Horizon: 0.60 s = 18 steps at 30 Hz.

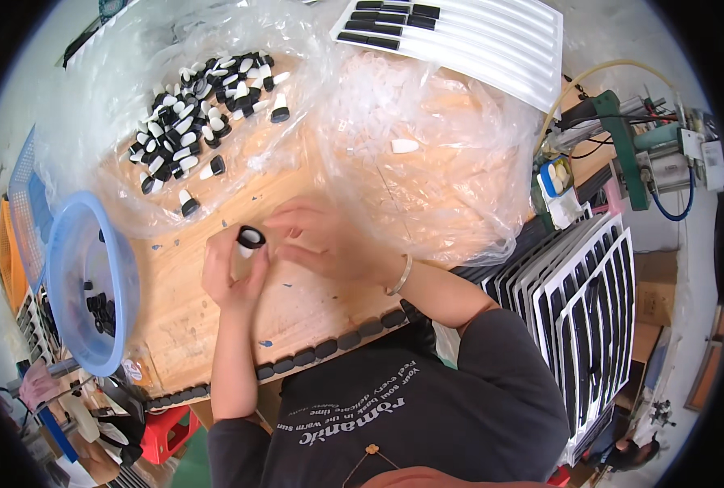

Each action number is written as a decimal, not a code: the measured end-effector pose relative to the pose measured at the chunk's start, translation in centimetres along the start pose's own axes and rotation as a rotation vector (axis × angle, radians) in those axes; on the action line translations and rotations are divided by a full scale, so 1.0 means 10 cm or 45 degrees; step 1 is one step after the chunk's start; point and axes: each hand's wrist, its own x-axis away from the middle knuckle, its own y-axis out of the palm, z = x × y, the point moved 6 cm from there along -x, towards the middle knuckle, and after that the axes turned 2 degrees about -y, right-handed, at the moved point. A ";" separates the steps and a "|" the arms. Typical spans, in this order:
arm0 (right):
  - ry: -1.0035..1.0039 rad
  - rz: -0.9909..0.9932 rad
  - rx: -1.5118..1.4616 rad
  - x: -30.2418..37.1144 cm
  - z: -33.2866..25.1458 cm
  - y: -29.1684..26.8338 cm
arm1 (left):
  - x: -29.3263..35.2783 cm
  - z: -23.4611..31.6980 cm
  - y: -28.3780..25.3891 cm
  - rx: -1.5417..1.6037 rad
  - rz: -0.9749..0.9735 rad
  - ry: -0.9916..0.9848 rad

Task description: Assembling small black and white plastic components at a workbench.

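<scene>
Over the wooden table, my left hand (230, 264) pinches a small black cap-like piece (252, 237) between thumb and fingers. A white, rounded part shows inside its black rim. My right hand (317, 236) is close on the right of this piece, its fingers bent toward it but smeared by motion. Whether that hand holds anything cannot be made out. Beyond my hands, a heap of black caps with white inserts (184, 126) lies on clear plastic sheeting. To the right, a bag of clear plastic (459, 187) holds whitish pieces, with a single white insert (405, 145) showing plainly.
A blue basin (132, 281) with several black pieces stands at the left. White ridged trays (492, 41) with black pieces lie at the far right; more trays (589, 325) are stacked upright beside my right arm. A green-framed machine (618, 146) stands at the right.
</scene>
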 end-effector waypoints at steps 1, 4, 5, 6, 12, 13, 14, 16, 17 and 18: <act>-0.006 0.005 0.009 -0.01 0.03 -0.06 | 0.02 -0.09 -0.02 0.086 0.036 -0.196; 0.081 0.276 0.112 -0.05 0.19 -0.40 | 0.13 -0.34 -0.10 0.381 0.089 -0.428; 0.059 0.342 0.207 -0.07 0.20 -0.53 | 0.18 -0.40 -0.10 0.569 0.096 -0.499; -0.013 0.371 0.449 -0.09 0.22 -0.70 | 0.18 -0.41 -0.11 0.572 0.095 -0.496; 0.630 0.112 1.074 0.26 0.92 -1.51 | 0.22 -0.52 -0.01 0.885 0.080 -0.743; 0.641 0.111 1.077 0.27 0.98 -1.54 | 0.21 -0.51 0.01 0.904 0.059 -0.735; 0.618 0.042 1.020 0.27 1.03 -1.52 | 0.21 -0.49 0.03 0.925 0.036 -0.727; 0.612 -0.020 0.966 0.24 0.97 -1.49 | 0.23 -0.51 0.02 0.912 0.017 -0.733; 0.591 0.101 0.720 0.22 0.88 -1.57 | 0.23 -0.51 0.01 0.894 0.008 -0.731; 0.567 0.225 0.482 0.20 0.77 -1.65 | 0.24 -0.51 0.02 0.911 -0.009 -0.734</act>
